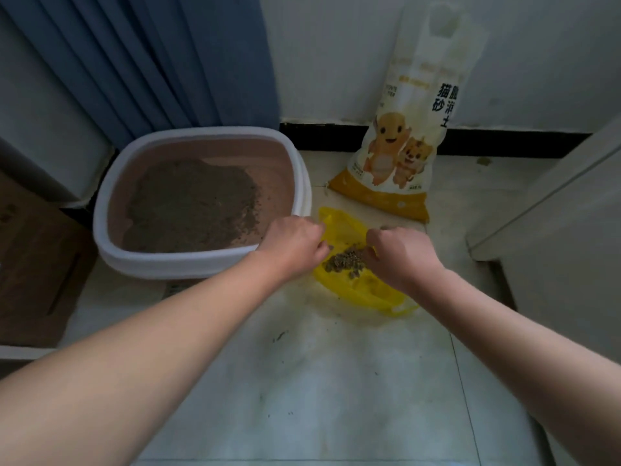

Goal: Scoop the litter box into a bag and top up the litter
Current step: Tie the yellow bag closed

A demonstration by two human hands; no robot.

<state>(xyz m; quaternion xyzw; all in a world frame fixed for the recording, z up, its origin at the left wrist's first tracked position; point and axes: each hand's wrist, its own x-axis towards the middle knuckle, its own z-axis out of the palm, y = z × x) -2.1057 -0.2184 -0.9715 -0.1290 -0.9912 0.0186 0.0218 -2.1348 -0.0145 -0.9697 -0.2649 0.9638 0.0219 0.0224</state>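
A white-rimmed litter box (pixel 188 264) with a pinkish-brown inside stands on the floor at the left, holding a bed of grey-brown litter (pixel 191 206). Right of it a yellow plastic bag (pixel 366 294) lies on the tiles with a small heap of dark clumps (pixel 346 260) inside. My left hand (pixel 292 248) pinches the bag's left edge and my right hand (pixel 400 253) grips its right edge, holding the mouth apart. A tall white and yellow litter sack (pixel 403 139) leans against the back wall behind the bag. No scoop is in view.
Blue curtains (pixel 161 58) hang behind the litter box. A brown cardboard box (pixel 37 264) sits at the left. A white door or panel (pixel 554 213) stands at the right. The pale tiled floor (pixel 319 381) carries a few dark crumbs.
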